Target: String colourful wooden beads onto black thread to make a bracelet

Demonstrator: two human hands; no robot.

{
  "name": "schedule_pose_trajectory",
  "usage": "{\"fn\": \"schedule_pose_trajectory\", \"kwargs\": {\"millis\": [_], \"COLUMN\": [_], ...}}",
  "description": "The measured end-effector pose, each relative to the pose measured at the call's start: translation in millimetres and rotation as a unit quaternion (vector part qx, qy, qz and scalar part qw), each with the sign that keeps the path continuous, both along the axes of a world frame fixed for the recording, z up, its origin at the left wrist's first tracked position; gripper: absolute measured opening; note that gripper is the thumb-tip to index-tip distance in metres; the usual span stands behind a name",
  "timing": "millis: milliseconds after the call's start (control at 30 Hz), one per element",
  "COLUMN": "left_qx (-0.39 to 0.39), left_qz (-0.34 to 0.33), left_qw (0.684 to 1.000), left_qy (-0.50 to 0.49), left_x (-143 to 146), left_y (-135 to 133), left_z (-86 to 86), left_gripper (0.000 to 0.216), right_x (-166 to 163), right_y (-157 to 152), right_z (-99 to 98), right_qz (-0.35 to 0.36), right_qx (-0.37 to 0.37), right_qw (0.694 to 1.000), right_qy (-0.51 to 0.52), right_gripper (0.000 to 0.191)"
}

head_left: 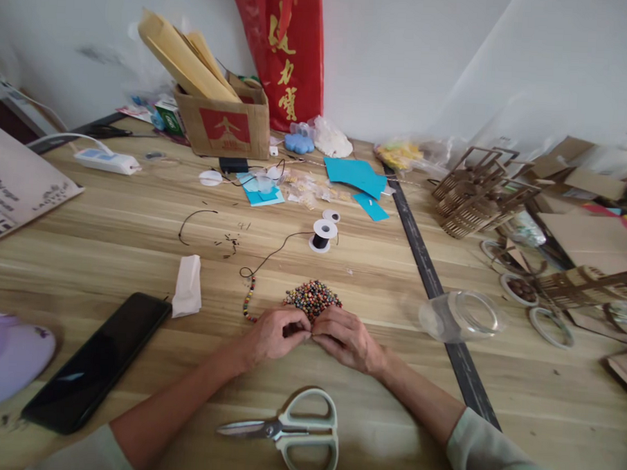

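Observation:
My left hand (272, 336) and my right hand (346, 339) rest on the wooden table (110, 247), fingertips pinched together just in front of a heap of small multicoloured beads (312, 296). A short strand of strung beads (248, 298) curves off to the left of my left hand. Its black cord (271, 254) runs back to a white spool (322, 235). What my fingertips pinch is too small to see; it looks like a bead and the cord end.
Pale green scissors (294, 430) lie close to me between my forearms. A black phone (97, 361) and a folded white tissue (187, 285) are at left. A clear plastic jar (460, 315) lies on its side at right. Cardboard box (226, 120), blue paper and wooden lattice pieces stand farther back.

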State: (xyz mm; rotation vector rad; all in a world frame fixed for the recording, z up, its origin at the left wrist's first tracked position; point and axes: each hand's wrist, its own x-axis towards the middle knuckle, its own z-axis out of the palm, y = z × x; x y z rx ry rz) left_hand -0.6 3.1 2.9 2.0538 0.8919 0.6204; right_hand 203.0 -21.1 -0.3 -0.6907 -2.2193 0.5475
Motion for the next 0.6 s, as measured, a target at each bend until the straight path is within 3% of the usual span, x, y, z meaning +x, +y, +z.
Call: {"fn": "schedule_pose_trajectory", "kwargs": {"millis": [600], "left_qx": [0.023], "left_qz": [-0.01], "left_qw": [1.0], "left_qy": [-0.017], "left_x": [-1.5], "left_y": [2.8], "left_z": [-3.7], "left_gripper": [0.012], "right_x": [1.1], "right_y": [0.8], "right_z": [1.0], "right_qz": [-0.009], "right_qx": [0.007], "right_qw": [1.0], "right_qy": [-0.006], "right_gripper": [0.01]}}
